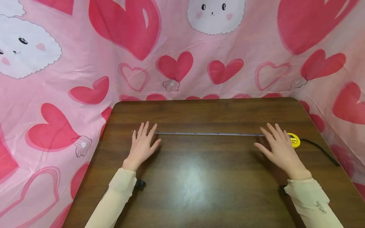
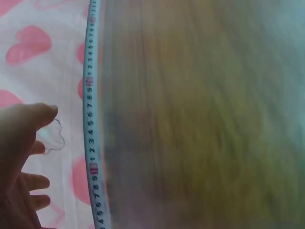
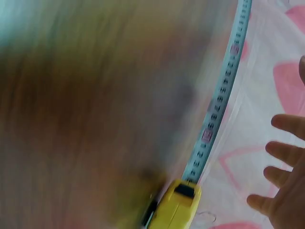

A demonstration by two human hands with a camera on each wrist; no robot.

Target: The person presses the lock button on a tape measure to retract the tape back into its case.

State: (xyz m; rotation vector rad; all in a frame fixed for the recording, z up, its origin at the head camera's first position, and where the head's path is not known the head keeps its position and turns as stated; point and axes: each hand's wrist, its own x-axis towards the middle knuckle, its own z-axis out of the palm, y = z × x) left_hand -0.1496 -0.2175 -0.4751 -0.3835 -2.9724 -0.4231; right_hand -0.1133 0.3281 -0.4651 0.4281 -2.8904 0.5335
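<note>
Since the tape blade [image 1: 199, 133] lay extended across mid-frame with nobody gripping it, the yellow case [image 1: 295, 141] at frame right was presumably locked. Left hand [image 1: 142, 147] and right hand [image 1: 280, 152] were well apart, fingers spread, holding nothing, near opposite blade ends.

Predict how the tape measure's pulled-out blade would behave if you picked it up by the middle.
The blade would probably sag or bend, being a long, narrow strip, though its straight run in the head view hints at some stiffness. The bulkier yellow case at one end would likely weigh that side down.
</note>
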